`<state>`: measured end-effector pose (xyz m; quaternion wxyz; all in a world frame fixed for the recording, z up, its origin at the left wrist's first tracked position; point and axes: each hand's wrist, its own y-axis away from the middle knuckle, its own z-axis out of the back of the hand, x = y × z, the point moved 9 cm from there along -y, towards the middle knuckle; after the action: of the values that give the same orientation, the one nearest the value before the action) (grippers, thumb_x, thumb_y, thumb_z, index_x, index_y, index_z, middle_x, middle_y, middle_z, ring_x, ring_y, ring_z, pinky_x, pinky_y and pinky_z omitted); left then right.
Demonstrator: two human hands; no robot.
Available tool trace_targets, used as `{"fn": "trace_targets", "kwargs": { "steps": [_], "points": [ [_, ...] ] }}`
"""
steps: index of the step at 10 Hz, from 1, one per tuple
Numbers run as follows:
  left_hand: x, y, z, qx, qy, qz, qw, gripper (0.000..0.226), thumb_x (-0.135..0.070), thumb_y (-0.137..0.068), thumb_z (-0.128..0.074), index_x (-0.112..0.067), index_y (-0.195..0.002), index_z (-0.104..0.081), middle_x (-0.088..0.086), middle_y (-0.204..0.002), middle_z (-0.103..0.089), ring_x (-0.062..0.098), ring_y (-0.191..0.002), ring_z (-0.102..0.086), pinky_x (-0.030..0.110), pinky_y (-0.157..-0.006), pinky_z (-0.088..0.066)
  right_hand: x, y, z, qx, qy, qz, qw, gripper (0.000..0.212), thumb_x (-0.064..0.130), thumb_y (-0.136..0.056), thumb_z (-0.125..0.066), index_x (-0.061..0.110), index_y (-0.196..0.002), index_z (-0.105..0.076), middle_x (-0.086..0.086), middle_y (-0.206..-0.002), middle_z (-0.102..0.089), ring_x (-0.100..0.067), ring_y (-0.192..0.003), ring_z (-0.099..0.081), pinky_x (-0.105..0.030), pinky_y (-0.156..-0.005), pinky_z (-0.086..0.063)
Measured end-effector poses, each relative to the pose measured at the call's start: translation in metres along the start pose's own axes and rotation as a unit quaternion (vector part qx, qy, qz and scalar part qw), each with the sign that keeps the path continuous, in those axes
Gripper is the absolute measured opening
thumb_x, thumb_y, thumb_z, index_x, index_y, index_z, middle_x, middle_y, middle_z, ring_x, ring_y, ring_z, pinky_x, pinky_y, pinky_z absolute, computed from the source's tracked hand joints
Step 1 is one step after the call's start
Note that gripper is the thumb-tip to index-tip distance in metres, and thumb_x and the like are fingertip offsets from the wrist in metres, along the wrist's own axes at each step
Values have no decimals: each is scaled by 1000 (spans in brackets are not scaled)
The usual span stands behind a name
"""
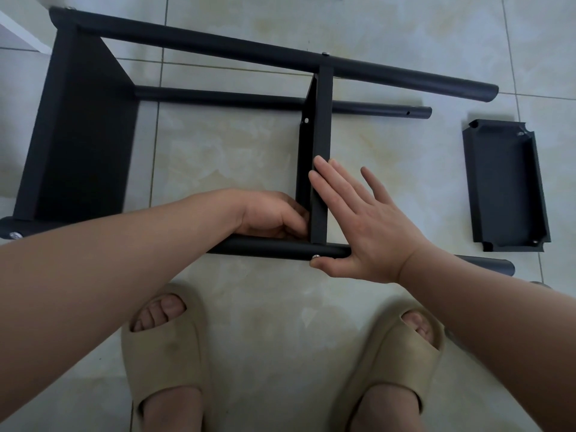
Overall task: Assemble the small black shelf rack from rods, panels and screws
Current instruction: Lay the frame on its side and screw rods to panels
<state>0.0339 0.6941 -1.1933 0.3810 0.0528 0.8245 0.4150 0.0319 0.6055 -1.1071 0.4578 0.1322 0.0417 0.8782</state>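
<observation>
While the rack (78, 135) lies on its side on the floor (233, 157), the mid panel (321, 145) is standing between the rods, its bottom end meeting the near rod (274, 249). Left hand (271, 215) has its grip curled onto the panel's bottom corner from the inside. Right hand (367, 226) isn't gripping at all: fingers flat and straight along the panel's outer edge, thumb right beside the screw (316, 256) in the rod. The last panel (505, 188) sits loose on the tiles off to the right, well apart from the frame.

What'd worry me: that screw looks like it's standing a bit proud. If the panel tilts under the flat palm, the holes drift and the thread could go in crooked. Tiles look slick too, so a hard push might slide the whole frame. And fingers tucked in that corner could get nipped, imo.
</observation>
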Motion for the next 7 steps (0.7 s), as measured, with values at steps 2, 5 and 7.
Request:
{"fn": "trace_targets", "kwargs": {
  "steps": [2, 5, 7],
  "points": [
    [-4, -1, 3, -13, 36, -14, 999, 13, 5, -88, -54, -4, -96, -59, 7, -78, -65, 15, -60, -64, 23, -58, -51, 0, 0, -1, 1, 2, 0, 1000, 110, 80, -81, -40, 12, -163, -10, -2, -171, 1, -19, -157, -2, -56, -124, -13],
    [-3, -2, 7, -30, -46, -19, 998, 11, 5, -88, -57, -2, -88, -65, 7, -70, -64, 14, -59, -61, 21, -59, -49, 0, 0, 0, 1, 0, 0, 1000, 110, 80, -81, -40, 11, -162, -11, -2, -170, 1, -19, -157, -2, -55, -125, -12],
    [-7, 0, 0, -9, 8, -22, 1000, 13, 7, -89, -55, -3, -91, -64, 2, -69, -69, 11, -60, -67, 19, -57, -52, -1, 0, 0, -1, -1, 0, 1000, 110, 80, -81, -40, 11, -162, -12, -2, -171, 0, -19, -157, -3, -55, -125, -13]
  ]
}}
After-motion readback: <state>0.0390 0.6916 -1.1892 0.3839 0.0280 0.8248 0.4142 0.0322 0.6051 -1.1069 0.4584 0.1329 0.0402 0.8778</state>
